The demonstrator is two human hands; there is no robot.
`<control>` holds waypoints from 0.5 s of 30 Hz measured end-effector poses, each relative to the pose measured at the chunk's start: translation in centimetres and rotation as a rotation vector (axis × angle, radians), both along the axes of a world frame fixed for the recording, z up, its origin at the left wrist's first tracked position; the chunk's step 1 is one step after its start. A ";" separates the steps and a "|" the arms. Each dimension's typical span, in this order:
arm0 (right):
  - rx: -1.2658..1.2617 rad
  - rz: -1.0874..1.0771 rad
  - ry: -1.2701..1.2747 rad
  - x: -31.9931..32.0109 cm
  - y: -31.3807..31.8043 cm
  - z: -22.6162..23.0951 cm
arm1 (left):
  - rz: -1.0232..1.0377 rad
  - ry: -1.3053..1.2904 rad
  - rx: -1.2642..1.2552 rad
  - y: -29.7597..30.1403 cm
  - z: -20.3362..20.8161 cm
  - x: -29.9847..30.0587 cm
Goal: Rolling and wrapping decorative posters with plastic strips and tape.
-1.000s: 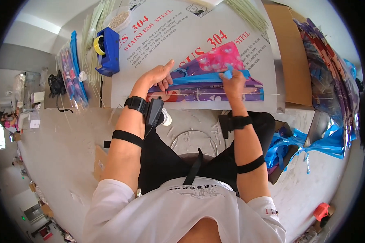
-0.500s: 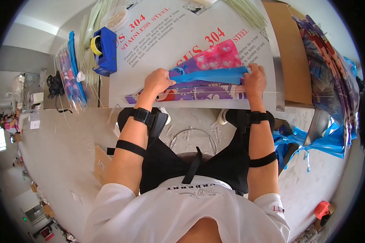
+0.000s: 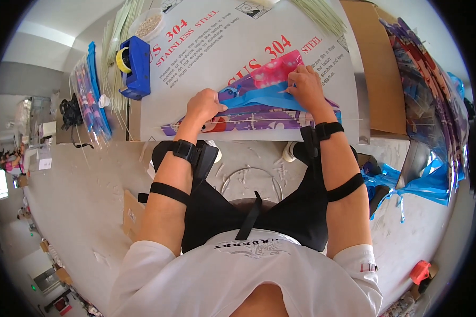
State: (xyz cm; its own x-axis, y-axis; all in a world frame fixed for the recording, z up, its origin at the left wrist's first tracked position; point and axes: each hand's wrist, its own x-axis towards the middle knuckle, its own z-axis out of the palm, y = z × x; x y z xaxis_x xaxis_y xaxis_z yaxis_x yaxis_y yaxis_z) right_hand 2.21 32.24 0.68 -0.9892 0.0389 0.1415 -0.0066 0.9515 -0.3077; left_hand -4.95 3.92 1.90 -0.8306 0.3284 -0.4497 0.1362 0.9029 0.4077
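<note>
A purple and pink printed sheet [image 3: 272, 75], folded like a kite, lies on the film-covered table [image 3: 195, 58] in front of me. A blue strip [image 3: 262, 97] runs across it from left to right. My left hand [image 3: 202, 108] pinches the strip's left end between thumb and fingers. My right hand [image 3: 307, 89] is closed on the strip's upper edge, right of the middle, next to the pink part; its fingertips partly hide the strip. Just below, a thin pale rod [image 3: 347, 119] crosses the sheet's near part and sticks out past its right end.
A blue tape dispenser [image 3: 138, 68] stands at the left, below a tub of small pale beads [image 3: 149, 25]. Bundles of thin rods [image 3: 322, 17] lie at the back. Cardboard [image 3: 381, 79] flanks the table's right side, with printed sheets [image 3: 426, 68] and blue strips [image 3: 431, 185] hanging beyond.
My right hand has moved left and slightly away from me along the blue strip, from its right end inward. The left hand stays at the strip's left end.
</note>
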 end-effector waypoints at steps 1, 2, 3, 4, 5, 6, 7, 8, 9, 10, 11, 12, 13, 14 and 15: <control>-0.001 0.002 0.000 -0.3 0.0 0.3 | -0.016 0.024 -0.008 -0.1 -0.1 -0.1; 0.001 0.044 -0.025 -0.7 0.1 0.6 | -0.033 0.047 -0.015 -0.2 -0.3 -0.2; 0.004 0.084 -0.052 -0.9 0.1 0.8 | -0.033 0.046 -0.015 -0.1 -0.2 -0.2; 0.005 0.084 -0.053 -0.9 -0.1 0.8 | -0.019 0.027 -0.012 -0.1 -0.1 -0.3; 0.007 0.090 -0.026 -1.0 -0.3 0.8 | -0.004 0.009 -0.009 0.0 0.0 -0.3; 0.010 0.097 0.001 -1.1 -0.5 0.8 | -0.005 0.009 -0.009 -0.1 -0.1 -0.3; 0.011 0.096 0.001 -1.2 -0.6 0.8 | -0.011 0.015 -0.001 -0.2 -0.2 -0.3; -0.005 0.090 -0.080 -1.4 -0.7 0.8 | -0.016 0.021 0.006 -0.2 -0.2 -0.3; -0.020 0.083 -0.162 -1.5 -0.7 0.8 | -0.017 0.021 0.007 -0.1 -0.1 -0.3; -0.020 0.082 -0.161 -1.6 -0.6 0.8 | -0.011 0.006 0.006 -0.1 0.0 -0.3; 0.001 0.085 -0.164 -1.7 -0.5 0.8 | -0.005 -0.008 0.004 0.0 0.1 -0.2; 0.022 0.087 -0.166 -1.9 -0.2 0.8 | -0.007 -0.007 0.005 0.0 -0.1 -0.3; 0.023 0.085 -0.165 -2.2 0.0 0.7 | -0.012 0.004 0.010 0.1 -0.3 -0.3; 0.041 0.111 -0.138 -2.6 0.1 0.6 | -0.017 0.014 0.014 0.1 -0.4 -0.4; 0.055 0.145 -0.112 -2.9 -0.3 1.1 | -0.012 0.014 0.012 -0.1 -0.5 -0.5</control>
